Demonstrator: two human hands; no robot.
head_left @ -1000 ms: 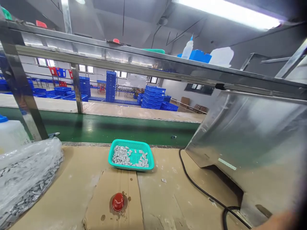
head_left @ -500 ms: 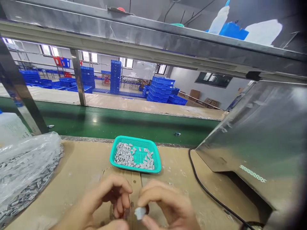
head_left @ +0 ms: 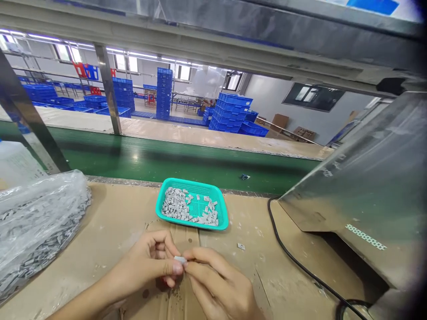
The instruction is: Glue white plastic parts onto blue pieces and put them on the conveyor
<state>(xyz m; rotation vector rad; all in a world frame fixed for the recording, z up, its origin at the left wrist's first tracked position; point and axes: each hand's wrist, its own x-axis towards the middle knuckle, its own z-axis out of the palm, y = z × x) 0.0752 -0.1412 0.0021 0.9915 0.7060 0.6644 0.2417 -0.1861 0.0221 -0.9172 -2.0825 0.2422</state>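
My left hand (head_left: 155,262) pinches a small light-grey plastic part (head_left: 180,259) between thumb and forefinger. My right hand (head_left: 222,280) is closed, its thumb and fingertips on the right end of that same part. Something reddish shows under the curled fingers of my left hand, too hidden to make out. Beyond both hands stands a turquoise plastic basket (head_left: 191,225) with many similar grey parts in it. One loose grey part (head_left: 240,246) lies on the cardboard-covered bench, to the right of my right hand.
A clear plastic bag (head_left: 40,231) full of grey parts lies at the left. Behind the basket runs a green conveyor belt (head_left: 187,162) carrying a small dark item (head_left: 245,177). A black cable (head_left: 283,242) and a metal housing (head_left: 363,178) stand right. A metal shelf (head_left: 233,31) crosses overhead.
My hands have come together; the grey part, earlier in my right hand alone, is now between the fingertips of both. The view has tilted downward, and the loose part on the bench shows more fully.
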